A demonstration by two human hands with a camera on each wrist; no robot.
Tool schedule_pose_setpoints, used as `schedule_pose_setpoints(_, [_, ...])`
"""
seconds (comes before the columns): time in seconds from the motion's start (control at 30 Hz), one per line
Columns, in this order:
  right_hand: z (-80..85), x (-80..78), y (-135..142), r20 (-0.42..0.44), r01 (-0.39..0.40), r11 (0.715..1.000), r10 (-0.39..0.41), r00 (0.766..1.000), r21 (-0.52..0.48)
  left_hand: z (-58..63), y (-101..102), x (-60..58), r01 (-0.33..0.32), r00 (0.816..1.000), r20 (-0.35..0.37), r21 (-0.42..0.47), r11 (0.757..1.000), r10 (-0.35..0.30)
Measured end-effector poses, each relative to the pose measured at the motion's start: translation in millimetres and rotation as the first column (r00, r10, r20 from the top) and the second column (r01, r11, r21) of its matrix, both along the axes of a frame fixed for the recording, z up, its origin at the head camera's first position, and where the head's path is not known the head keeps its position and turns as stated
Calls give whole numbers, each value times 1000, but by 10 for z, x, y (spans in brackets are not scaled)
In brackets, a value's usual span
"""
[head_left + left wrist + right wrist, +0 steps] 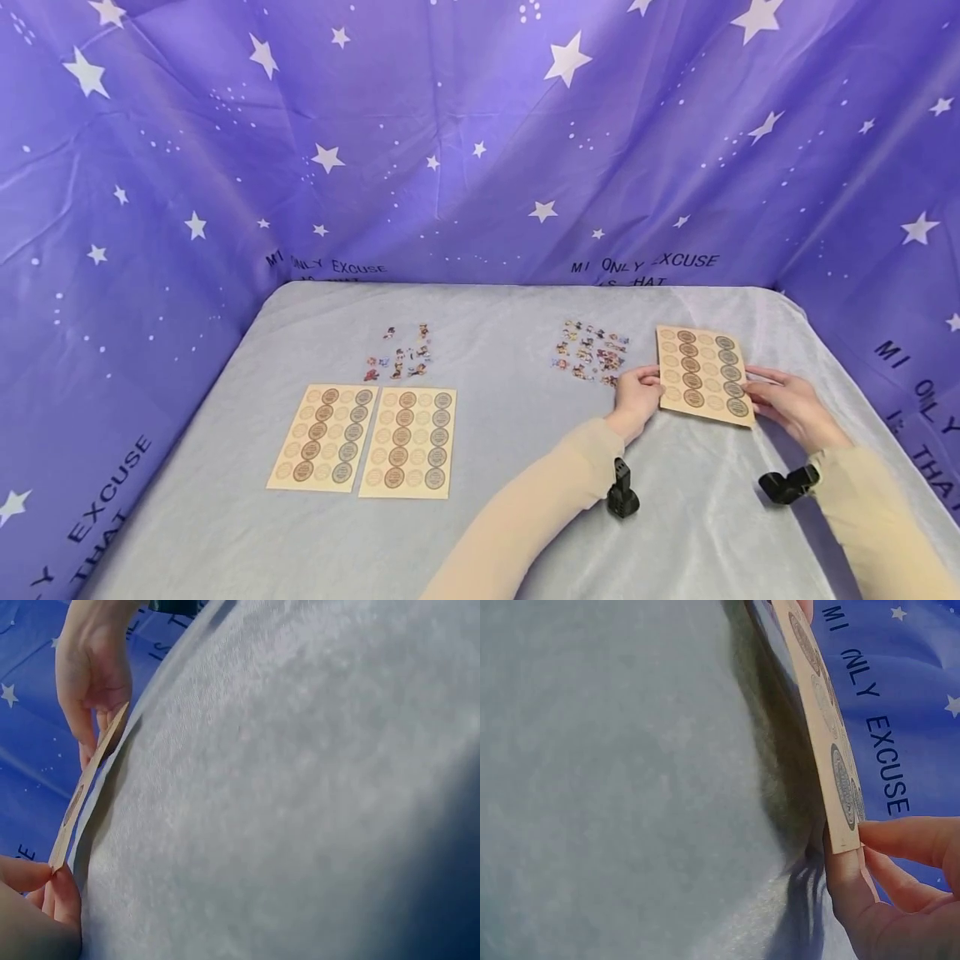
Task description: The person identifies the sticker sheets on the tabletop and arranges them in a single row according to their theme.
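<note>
Because the thin printed sheet [703, 375] could flop, the left hand [636, 398] and right hand [793, 410] pinch its two sides, likely for flatness, just above the table's [540, 442] right side.

From my end I see a plain, pale beige left sleeve [551, 496] reaching the wrist just behind the bare left grip [636, 400], and a matching right sleeve [873, 517] behind the bare right grip [797, 410]. Behind each grip I make out small, angular black hardware: a left wrist camera [622, 493] and a right wrist camera [789, 485].
</note>
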State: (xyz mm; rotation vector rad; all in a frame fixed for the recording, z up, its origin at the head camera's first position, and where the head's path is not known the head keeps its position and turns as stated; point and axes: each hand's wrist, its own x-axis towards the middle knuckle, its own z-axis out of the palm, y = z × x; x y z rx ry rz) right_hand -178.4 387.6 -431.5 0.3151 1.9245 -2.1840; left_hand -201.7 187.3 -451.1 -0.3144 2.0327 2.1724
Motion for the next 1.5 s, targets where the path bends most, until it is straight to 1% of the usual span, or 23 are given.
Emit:
schedule_pose_setpoints(0.27, [88, 47, -44, -29, -6, 998, 5, 1000, -55, 38, 11, 25, -61, 998, -21, 66, 996, 63])
schedule_pose_setpoints(0.43, [119, 76, -97, -37, -6, 993, 2, 999, -118, 85, -22, 69, -71, 997, 20, 116, 991, 69])
schedule_pose_setpoints(0.57, [98, 91, -115, -42, -7, 989, 1, 999, -148, 113, -62, 102, -82, 997, 23, 143, 986, 79])
schedule_pose_setpoints(0.63, [75, 93, -121, -42, -11, 990, 5, 999, -138, 121, -93, 118, -90, 996, 33, 158, 983, 86])
schedule_pose_setpoints(0.7, [41, 87, -127, -41, -11, 994, 6, 999, -106, 123, -131, 134, -96, 995, 56, 178, 979, 87])
schedule_pose_setpoints(0.8, [16, 84, -155, -42, -13, 998, 10, 999, -66, 138, -212, 154, -86, 994, 78, 204, 975, 71])
schedule_pose_setpoints(0.9, [22, 93, -204, -53, -19, 997, 15, 998, -75, 166, -292, 168, -77, 995, 77, 212, 974, 62])
schedule_pose_setpoints(1.0, [70, 117, -272, -70, -39, 994, 32, 997, -100, 203, -364, 181, -70, 996, 70, 214, 974, 56])
schedule_pose_setpoints(1.07, [113, 137, -323, -70, -40, 993, 32, 997, -112, 231, -406, 197, -64, 996, 67, 214, 975, 50])
schedule_pose_setpoints(1.1, [109, 138, -330, -71, -40, 993, 32, 997, -110, 242, -424, 207, -61, 997, 66, 218, 974, 48])
schedule_pose_setpoints(1.2, [-26, 90, -270, -67, -41, 994, 34, 997, -101, 276, -479, 243, -52, 997, 63, 218, 975, 39])
schedule_pose_setpoints(1.33, [-262, -13, -155, -75, -43, 996, 37, 997, -82, 314, -555, 279, -46, 998, 56, 227, 973, 34])
schedule_pose_setpoints(1.37, [-267, -18, -159, -87, -53, 995, 46, 995, -81, 318, -572, 285, -44, 998, 52, 236, 971, 33])
schedule_pose_setpoints(1.5, [-277, -34, -203, -92, -40, 997, 33, 995, -71, 341, -648, 303, -45, 998, 56, 247, 968, 32])
